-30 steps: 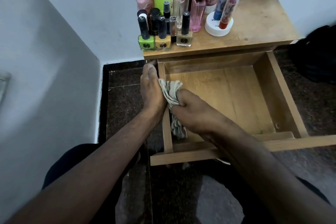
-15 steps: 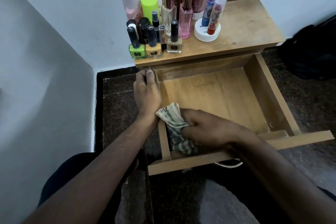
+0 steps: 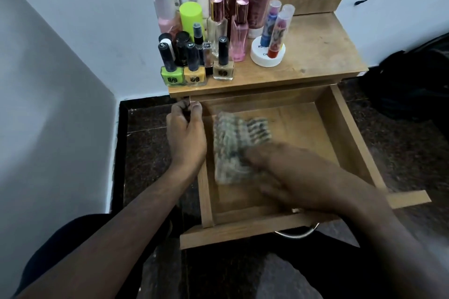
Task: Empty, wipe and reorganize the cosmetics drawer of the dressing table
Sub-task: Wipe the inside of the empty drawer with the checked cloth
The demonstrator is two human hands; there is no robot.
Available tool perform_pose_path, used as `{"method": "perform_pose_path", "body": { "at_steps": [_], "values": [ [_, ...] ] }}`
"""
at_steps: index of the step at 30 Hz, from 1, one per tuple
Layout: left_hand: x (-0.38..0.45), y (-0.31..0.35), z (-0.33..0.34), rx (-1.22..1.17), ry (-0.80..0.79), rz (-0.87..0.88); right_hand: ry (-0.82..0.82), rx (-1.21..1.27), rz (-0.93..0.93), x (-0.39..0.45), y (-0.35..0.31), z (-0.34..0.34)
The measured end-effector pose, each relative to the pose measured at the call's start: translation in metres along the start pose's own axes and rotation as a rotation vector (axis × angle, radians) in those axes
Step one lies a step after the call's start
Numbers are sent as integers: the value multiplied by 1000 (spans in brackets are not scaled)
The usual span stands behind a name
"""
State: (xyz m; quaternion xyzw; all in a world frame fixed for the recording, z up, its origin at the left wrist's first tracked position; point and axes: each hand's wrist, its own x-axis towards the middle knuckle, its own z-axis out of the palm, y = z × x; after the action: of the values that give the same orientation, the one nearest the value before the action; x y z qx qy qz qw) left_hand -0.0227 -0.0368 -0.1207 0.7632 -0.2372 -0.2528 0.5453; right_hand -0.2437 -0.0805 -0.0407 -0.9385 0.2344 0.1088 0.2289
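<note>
Cloth on the floor of the pulled-out drawer, one hand on it and one on the drawer's side.

The right hand (image 3: 289,172) lies over the near edge of the patterned cloth (image 3: 237,148), which rests on the drawer (image 3: 349,143) floor; blur hides whether its fingers grasp or only press the cloth. The left hand (image 3: 185,136), just left of the cloth, grasps the drawer's left wall, fingers curled over its top edge. Beyond the left fingertips, nail polish bottles (image 3: 194,73) and perfume bottles (image 3: 239,31) crowd the dressing table (image 3: 315,48) top.
</note>
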Motion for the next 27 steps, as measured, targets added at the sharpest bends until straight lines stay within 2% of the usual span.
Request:
{"method": "perform_pose_path", "body": {
  "at_steps": [1,2,4,6,7,8,11,13,15,19,23,27],
  "values": [
    [0,0,0,-3,2,-3,-128,1,-11,1,-1,4],
    [0,0,1,0,2,-1,-190,44,-24,0,-3,5],
    [1,-1,2,11,8,15,-89,130,-53,2,-3,2],
    [3,-2,2,22,13,28,90,108,-11,8,2,3],
    [2,-2,1,29,14,38,126,66,15,13,3,4],
    [2,-2,1,45,15,55,104,31,40,17,2,8],
    [-4,1,0,145,18,135,-195,12,75,33,-12,27],
    [-9,4,-1,235,22,183,-282,-105,74,49,-19,40],
    [-12,7,-2,319,36,214,-251,-189,97,71,-21,42],
    [-13,12,-4,386,27,239,-255,-155,138,97,-12,30],
    [-14,12,-6,395,7,235,-200,-157,100,76,21,28],
    [-14,12,-7,362,-9,233,-238,-185,243,35,78,10]
  ]
}}
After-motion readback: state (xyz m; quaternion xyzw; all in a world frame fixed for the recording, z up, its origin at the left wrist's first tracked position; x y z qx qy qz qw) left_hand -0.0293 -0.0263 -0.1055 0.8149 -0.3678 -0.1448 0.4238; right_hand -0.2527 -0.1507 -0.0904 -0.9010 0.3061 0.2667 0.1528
